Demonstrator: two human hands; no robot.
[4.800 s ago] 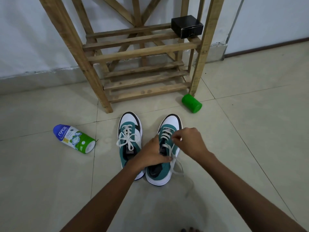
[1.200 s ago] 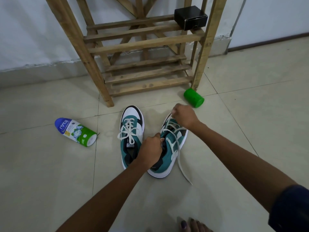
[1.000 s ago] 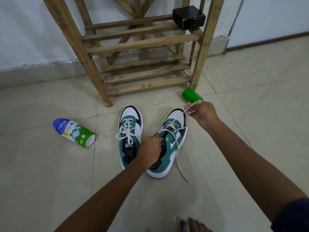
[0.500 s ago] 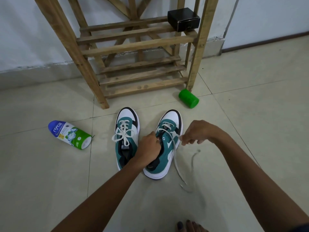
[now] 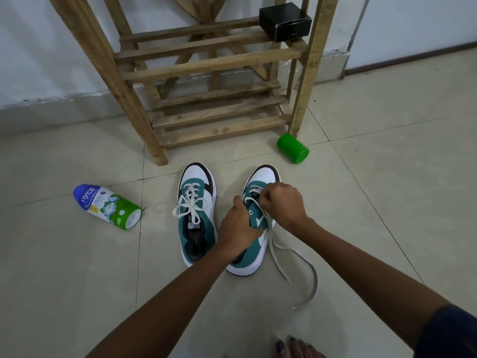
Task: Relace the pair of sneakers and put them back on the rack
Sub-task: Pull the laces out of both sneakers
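Down on the tiled floor (image 5: 387, 202) the two sneakers stood side by side, toes pointing away toward the wooden rack (image 5: 206, 65) just beyond them. The left sneaker (image 5: 197, 215) was already laced and tied in a bow. The right sneaker (image 5: 254, 228) was the one being worked, its long axis running near to far, tilted a little to the right at the toe.

The right hand (image 5: 282, 205) sat directly over the far eyelets, its fingers (image 5: 265, 196) curled and pinching the flat white lace (image 5: 273, 244) at the tongue. The left hand (image 5: 236, 226) gripped the sneaker's inner side near the collar, thumb up, steadying it. So the next eyelet lay right under the right fingers, a short way nearer along the shoe, and that hand was plainly the one to thread it.

The loose lace trailed off to the right and near, a limp woven ribbon curling on the smooth tile, apt to twist. The uppers looked like teal suede-like fabric with white panels and rubbery white soles.

A powder bottle (image 5: 107, 206) lay on its side at the left, a green cup (image 5: 293, 148) by the rack's right leg, a black box (image 5: 285, 21) on a shelf.
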